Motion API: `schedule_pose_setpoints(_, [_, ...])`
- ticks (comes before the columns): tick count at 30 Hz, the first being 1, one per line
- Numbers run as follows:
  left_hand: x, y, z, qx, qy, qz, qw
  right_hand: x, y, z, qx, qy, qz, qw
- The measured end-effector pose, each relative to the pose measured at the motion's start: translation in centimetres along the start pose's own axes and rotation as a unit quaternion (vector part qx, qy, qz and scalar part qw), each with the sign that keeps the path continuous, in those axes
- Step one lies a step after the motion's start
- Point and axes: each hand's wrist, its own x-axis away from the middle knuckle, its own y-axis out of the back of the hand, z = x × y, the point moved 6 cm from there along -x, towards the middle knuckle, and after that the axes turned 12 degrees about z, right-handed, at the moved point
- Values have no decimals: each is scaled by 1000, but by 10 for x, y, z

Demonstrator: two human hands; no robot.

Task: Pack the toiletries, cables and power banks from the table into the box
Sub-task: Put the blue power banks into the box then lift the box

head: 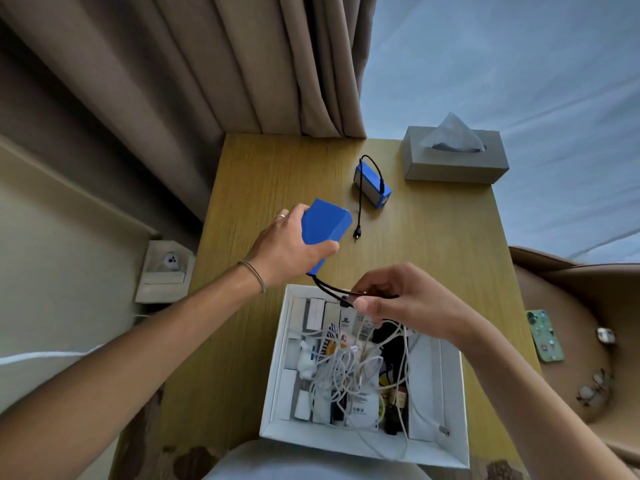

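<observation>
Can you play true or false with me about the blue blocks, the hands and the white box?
1. The left hand holds a blue power bank. True.
2. The right hand is empty. False: its fingers pinch the black cable that comes from the held power bank.
3. A second blue power bank lies on the wooden table. True.
4. The white box has nothing in it. False: it holds tangled white cables and small packets.
5. The grey tissue box sits inside the white box. False: it stands on the table's far right corner.
</observation>
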Motion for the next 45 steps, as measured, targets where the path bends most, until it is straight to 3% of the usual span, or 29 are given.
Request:
schedule_pose_setpoints(5, [16,-10,-11,11,8,-5,1000,9,-32,-19,11,-36,37,999])
schedule_pose_setpoints(11, [35,-23,-19,-1,-51,49,997,40,-28,-37,-137,-24,55,989])
schedule_pose_setpoints(18, [64,-56,-25,-136,-125,126,975,55,-35,-65,-159,-61,66,983])
schedule_pose_setpoints(25, [65,-102,-10,-247,-109,142,953,44,-58,-98,-135,-164,-17,977])
schedule_pose_setpoints(30, [56,-126,2,-329,-105,122,931,36,-66,-107,-50,-180,-94,978])
schedule_pose_setpoints(37, [48,-137,13,-329,-103,122,931,24,-66,-115,66,-173,-197,963])
schedule_pose_setpoints(45, [50,-130,9,-300,-134,119,937,25,-62,-110,79,-150,-245,955])
